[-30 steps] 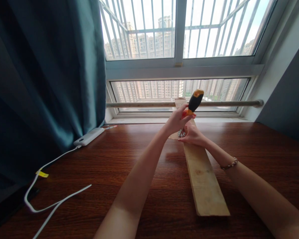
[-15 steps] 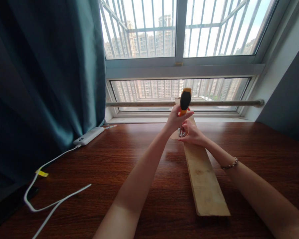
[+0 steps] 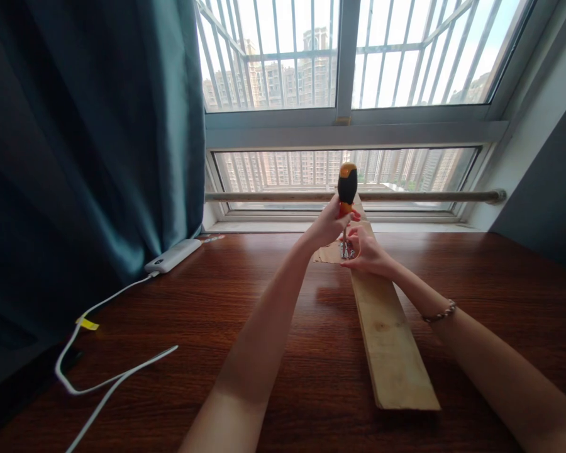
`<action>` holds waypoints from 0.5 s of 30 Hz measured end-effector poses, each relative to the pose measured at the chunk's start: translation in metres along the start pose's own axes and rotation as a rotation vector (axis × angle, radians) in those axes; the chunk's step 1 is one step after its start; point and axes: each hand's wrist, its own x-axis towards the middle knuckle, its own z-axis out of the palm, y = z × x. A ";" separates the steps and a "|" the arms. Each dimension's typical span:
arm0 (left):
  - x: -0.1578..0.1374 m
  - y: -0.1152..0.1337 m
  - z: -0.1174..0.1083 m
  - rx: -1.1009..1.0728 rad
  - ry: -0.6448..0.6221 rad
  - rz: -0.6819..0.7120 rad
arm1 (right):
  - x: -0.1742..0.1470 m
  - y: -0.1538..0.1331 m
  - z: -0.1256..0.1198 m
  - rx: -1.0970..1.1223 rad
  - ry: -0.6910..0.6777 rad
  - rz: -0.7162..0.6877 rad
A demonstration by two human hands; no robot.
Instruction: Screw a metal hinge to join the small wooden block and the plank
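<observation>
A: Item one, largest?
B: Table (image 3: 217, 314), dark wood, under both hands. Plank (image 3: 387, 340), pale, lying flat beneath the fingers.

A: Tools?
B: Screwdriver (image 3: 346, 189), upright. Left hand (image 3: 324, 228) fingers wrapped closed round its handle.

A: Right hand (image 3: 365, 251)?
B: Fingers pinched at the shaft's tip, on small metal hardware (image 3: 346, 252) just below them; its kind unclear.

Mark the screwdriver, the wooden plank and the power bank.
screwdriver (image 3: 347, 181): head view, on its black handle.
wooden plank (image 3: 391, 349): head view, on its bare near half.
power bank (image 3: 173, 256): head view, on its white top.
</observation>
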 end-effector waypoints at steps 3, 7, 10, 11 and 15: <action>0.001 -0.003 0.004 0.020 0.068 0.021 | 0.000 -0.001 -0.001 -0.026 0.010 -0.020; 0.002 -0.012 0.011 0.090 0.190 0.111 | -0.001 -0.001 -0.001 -0.041 0.016 -0.004; -0.002 -0.015 0.017 -0.004 0.230 0.074 | -0.001 0.000 0.000 -0.050 0.022 0.000; -0.003 -0.015 0.019 -0.046 0.202 0.053 | 0.000 0.000 0.000 -0.055 0.023 0.002; -0.008 -0.015 0.024 -0.081 0.075 0.064 | 0.000 0.003 0.001 -0.089 0.033 0.014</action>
